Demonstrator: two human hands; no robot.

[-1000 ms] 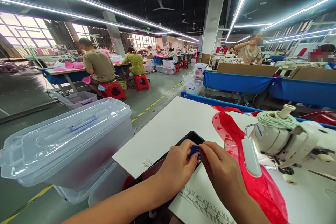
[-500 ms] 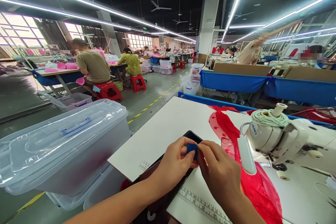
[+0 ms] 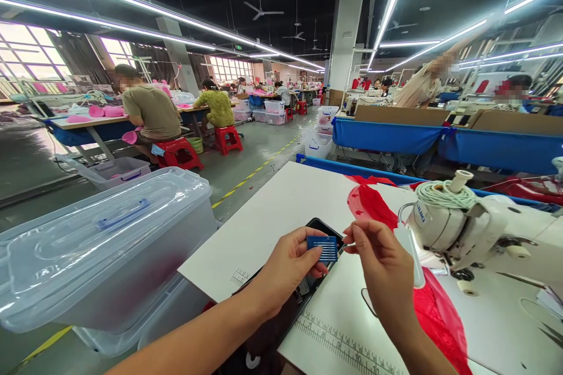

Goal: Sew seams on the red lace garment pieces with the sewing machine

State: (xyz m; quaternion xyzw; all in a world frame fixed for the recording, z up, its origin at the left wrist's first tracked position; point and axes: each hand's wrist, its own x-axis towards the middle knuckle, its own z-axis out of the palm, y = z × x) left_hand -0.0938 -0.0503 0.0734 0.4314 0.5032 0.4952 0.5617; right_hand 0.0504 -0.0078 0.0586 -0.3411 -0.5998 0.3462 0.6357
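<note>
Fingers of the left hand point(image 3: 288, 266) pinch a small blue ridged needle packet point(image 3: 322, 248) above the black phone point(image 3: 323, 228); the right hand point(image 3: 382, 266) pinches something too thin to see beside it. A loose grip could drop the packet onto the phone.

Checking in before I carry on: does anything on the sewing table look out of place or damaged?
Nothing damaged or spilled. The left hand holds a small blue needle pack; the right hand pinches beside it. Red lace fabric lies loosely under the white sewing machine.
</note>
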